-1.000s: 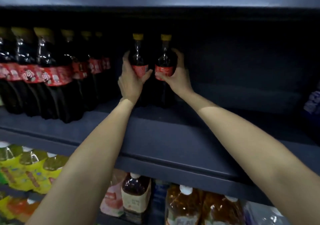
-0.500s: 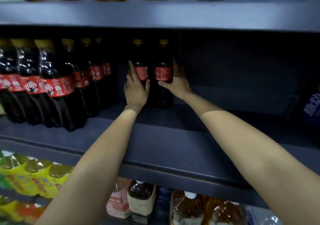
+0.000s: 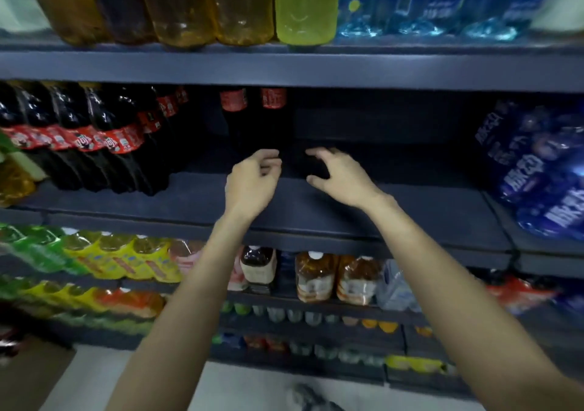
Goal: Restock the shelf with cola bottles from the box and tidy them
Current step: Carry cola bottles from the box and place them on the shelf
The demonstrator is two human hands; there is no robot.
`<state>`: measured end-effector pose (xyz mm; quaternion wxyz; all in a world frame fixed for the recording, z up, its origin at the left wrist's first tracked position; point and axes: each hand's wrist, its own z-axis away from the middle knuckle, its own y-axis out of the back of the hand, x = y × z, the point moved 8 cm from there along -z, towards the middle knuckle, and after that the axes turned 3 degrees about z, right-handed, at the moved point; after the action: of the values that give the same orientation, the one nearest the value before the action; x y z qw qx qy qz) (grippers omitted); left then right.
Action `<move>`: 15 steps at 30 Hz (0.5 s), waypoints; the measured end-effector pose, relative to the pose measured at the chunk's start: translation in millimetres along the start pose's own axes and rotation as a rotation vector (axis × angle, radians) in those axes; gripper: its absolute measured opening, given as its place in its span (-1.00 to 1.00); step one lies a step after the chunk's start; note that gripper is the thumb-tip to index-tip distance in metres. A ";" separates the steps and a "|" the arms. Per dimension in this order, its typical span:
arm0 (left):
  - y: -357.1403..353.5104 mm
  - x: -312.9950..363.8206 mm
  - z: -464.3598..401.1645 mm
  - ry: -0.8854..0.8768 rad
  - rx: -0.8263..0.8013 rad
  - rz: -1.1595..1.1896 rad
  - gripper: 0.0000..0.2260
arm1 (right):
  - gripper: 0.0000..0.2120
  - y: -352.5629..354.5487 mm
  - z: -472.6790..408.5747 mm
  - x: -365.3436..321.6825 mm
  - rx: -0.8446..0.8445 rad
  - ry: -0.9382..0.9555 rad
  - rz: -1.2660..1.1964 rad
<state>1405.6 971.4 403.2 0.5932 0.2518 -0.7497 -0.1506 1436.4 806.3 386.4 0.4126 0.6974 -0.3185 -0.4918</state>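
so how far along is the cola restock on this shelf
Done: two cola bottles stand side by side at the back of the middle shelf, right of the row of bigger cola bottles. In hand: nothing; the left hand and right hand are both empty, in front of the pair. Left: the shelf to the right of the pair is bare, so more bottles could go there. The box is out of view.

Matt shelf, glossy plastic stock.
Looked dark matt, smooth: shelf [image 3: 331, 208]. Glossy clear plastic w/ shiny red wrap labels: cola bottles [image 3: 104, 132]. Crinkly glossy blue film: wrapped packs [image 3: 537, 170]. Bare skin, no gloves: left hand [image 3: 252, 183], right hand [image 3: 341, 177].
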 end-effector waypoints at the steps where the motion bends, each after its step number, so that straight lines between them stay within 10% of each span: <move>1: 1.6 10.6 19.6 -0.065 0.066 0.076 -0.76 | -0.47 4.4 26.4 0.8 0.047 -0.006 -0.019; 7: -44.4 38.3 138.0 -0.269 0.115 0.441 -0.82 | -0.62 22.3 194.9 17.3 0.529 -0.055 -0.169; 15: -196.8 8.3 304.3 0.026 -0.553 0.275 -0.87 | -0.71 -20.3 458.0 103.7 0.593 -0.526 -0.065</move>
<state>1149.6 781.8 230.4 0.6637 -0.0212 -0.6996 -0.2640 1035.2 607.3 243.9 0.0821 0.6460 -0.5194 -0.5533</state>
